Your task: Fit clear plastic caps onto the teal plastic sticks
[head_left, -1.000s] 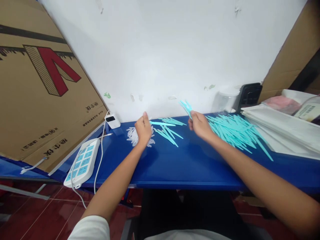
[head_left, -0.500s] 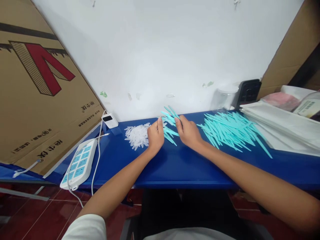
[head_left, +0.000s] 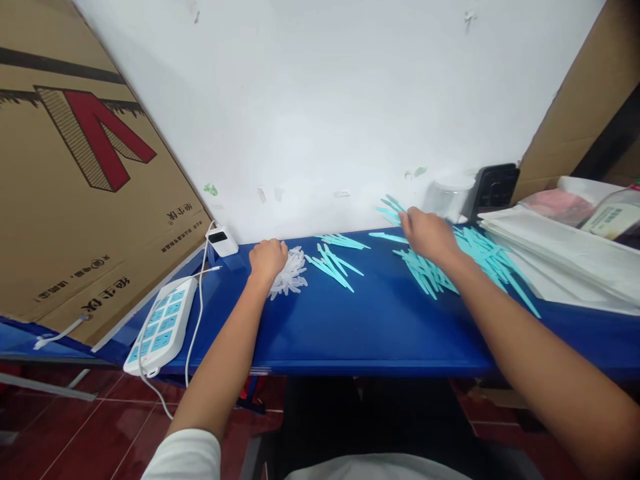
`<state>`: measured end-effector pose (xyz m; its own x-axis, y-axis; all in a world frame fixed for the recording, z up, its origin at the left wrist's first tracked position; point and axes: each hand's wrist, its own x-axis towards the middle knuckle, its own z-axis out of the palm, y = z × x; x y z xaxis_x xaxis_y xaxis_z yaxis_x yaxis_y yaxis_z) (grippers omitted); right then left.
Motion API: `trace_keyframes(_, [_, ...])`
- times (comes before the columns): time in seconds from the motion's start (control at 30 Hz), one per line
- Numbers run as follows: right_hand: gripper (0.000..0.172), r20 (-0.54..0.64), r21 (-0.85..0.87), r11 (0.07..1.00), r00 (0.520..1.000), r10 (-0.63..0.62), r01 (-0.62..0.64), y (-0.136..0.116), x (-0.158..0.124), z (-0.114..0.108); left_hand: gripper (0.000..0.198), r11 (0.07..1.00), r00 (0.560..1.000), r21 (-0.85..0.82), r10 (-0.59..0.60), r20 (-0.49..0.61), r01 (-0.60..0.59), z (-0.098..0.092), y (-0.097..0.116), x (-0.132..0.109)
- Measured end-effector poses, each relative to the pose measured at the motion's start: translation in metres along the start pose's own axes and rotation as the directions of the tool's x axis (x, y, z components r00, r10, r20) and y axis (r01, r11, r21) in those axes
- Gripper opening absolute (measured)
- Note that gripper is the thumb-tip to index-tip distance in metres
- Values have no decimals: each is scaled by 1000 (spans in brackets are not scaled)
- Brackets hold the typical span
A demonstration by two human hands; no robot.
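Turquoise sticks [head_left: 391,208] were clamped in the right hand [head_left: 427,235], centre right, white pieces [head_left: 294,275] were covered by the curled left hand [head_left: 269,259], its hold unclear.

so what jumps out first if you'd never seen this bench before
The heap of turquoise sticks on the right of the blue table catches the eye first, with the right hand on it, a few sticks fanning from its fingers. The left hand is curled over a pile of clear pieces, a smaller turquoise bunch lies between the hands, and a cardboard box with a red V leans at far left.
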<state>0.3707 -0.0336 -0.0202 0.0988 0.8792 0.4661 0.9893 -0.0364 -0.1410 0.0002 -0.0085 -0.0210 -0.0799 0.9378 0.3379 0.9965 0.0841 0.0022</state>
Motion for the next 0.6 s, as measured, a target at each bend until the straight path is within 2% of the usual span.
trace_keyframes(0.07, [53,-25,-1,1000,1000,13,-13,11,4,-1,41,999,995,32,14,95,-17,3,-2,0])
trace_keyframes(0.13, [53,-62,22,1000,998,-2,3,13,4,-1,38,999,992,38,13,123,-18,4,-1,-1])
trace_keyframes(0.23, [50,-103,85,995,994,-46,55,1,-1,-2,38,999,1000,-35,10,14,-9,2,5,-5])
trace_keyframes(0.3, [46,-114,136,985,989,-90,106,-14,-8,-4,40,976,991,-200,67,-113,-88,-2,14,-9])
trace_keyframes(0.37, [43,-116,198,964,981,-157,178,-30,-16,-5,43,861,961,-443,162,-224,-248,-5,27,-16])
trace_keyframes(0.43, [41,-108,262,928,964,-245,265,-44,-25,-5,48,633,932,-684,247,-266,-363,-9,42,-26])
trace_keyframes(0.5, [40,-93,306,888,939,-330,343,-56,-33,-5,52,429,924,-829,288,-251,-359,-12,57,-37])
trace_keyframes(0.6, [39,-64,327,854,911,-407,404,-67,-42,-2,54,298,900,-892,378,-217,-340,-13,72,-50])
